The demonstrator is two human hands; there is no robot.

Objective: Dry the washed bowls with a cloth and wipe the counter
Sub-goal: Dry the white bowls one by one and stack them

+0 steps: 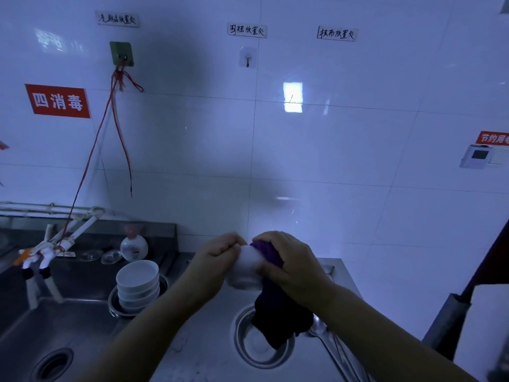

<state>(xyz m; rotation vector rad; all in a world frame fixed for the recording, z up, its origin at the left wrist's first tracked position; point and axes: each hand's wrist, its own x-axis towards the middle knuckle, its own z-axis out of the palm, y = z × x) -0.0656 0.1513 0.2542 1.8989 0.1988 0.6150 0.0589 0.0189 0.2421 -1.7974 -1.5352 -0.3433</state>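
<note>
- A white bowl (245, 268) is held above the worktop (209, 337), gripped at its left side by the curled fingers of the left hand (217, 255).
- A purple cloth (271, 293) is pressed against the bowl's right side by the right hand (289, 260), whose fingers are curled round the bunched cloth; the loose end hangs down over a shallow metal dish (248, 346).
- The bowl lies between the two hands, directly left of the cloth-bearing fingers and touching them; its opening appears to face the cloth, though this is partly hidden.
- A stack of white bowls (137, 285) stands in a metal basin to the left, beside the sink (55, 326); the left hand is judged the nearer for fetching the next bowl.
- Spoons (330, 346) lie to the right of the dish.
</note>
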